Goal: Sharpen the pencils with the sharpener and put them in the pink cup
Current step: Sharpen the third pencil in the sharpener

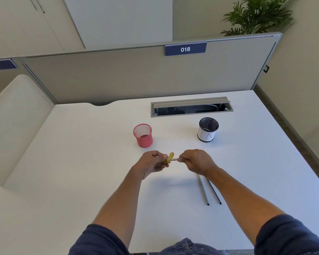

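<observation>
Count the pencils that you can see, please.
3. One pencil is between the hands, its tip in the yellow sharpener. Two pencils lie on the table beside the right forearm, partly hidden.

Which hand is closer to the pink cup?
Left. The left hand, gripping the yellow sharpener, sits just in front of the pink cup; the right hand, holding the pencil, is farther right.
</observation>
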{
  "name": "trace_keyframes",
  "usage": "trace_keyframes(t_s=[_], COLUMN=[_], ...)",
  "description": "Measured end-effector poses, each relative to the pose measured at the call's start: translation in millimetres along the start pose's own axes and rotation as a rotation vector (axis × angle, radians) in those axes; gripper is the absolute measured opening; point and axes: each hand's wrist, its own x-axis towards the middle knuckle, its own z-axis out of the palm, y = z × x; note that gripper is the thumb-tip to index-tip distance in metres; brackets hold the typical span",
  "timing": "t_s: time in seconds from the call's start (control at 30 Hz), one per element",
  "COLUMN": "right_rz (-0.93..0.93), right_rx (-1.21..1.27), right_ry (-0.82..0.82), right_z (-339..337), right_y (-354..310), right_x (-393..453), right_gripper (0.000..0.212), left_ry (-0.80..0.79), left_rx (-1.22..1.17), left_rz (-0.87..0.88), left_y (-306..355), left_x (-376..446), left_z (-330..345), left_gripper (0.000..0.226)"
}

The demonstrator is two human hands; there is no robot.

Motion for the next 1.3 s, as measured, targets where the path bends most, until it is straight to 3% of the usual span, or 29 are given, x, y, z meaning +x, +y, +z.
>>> trace_keyframes(t_s=[0.13, 0.23, 0.6, 0.73, 0.93, 1.03, 1.1, 1.2, 1.3], right_rz=[0.230, 0.264, 0.275, 0.261, 0.169, 0.121, 0.076, -0.148, -0.333], right_rx=[0.302, 0.422, 0.436, 0.511, 0.435, 0.372, 0.233, -0.012, -0.124], right_ry=[-0.241, -0.370, -0.467, -0.390, -0.245, -0.177, -0.031, 0.242, 0.375], right_z=[-2.2, -8.3, -15.5, -15.4, -18.5, -18.2, -15.7, -10.1, -7.4], right_y=[2.8, 5.6, 1.9, 3.4, 2.8, 2.1, 0.6, -3.0, -3.9], right_x=[6.9, 8.9, 10.0, 8.2, 12.0, 10.9, 8.6, 4.7, 5.2], right_gripper=[0.023, 0.025, 0.037, 0.021, 0.003, 0.012, 0.012, 0.011, 0.006], left_ry=[-0.023, -0.020, 0.004, 0.023, 0.051, 0.103, 0.124, 0.150, 0.168], left_rx=[0.118, 0.151, 0.169, 0.171, 0.068, 0.038, -0.001, -0.077, -0.163], left_rz=[0.012, 0.000, 0.034, 0.004, 0.025, 0.044, 0.037, 0.016, -0.035], left_y=[-3.1, -4.1, -1.3, -1.1, -0.5, 0.0, 0.7, 1.7, 1.4], left_x=[0.6, 0.9, 2.2, 1.2, -1.6, -2.1, -2.5, -1.9, -0.5], left_z=[-4.4, -3.0, 0.8, 0.2, -0.6, -0.9, -0.1, 1.8, 4.5], left_gripper=[0.015, 0.021, 0.026, 0.025, 0.015, 0.024, 0.025, 0.028, 0.031])
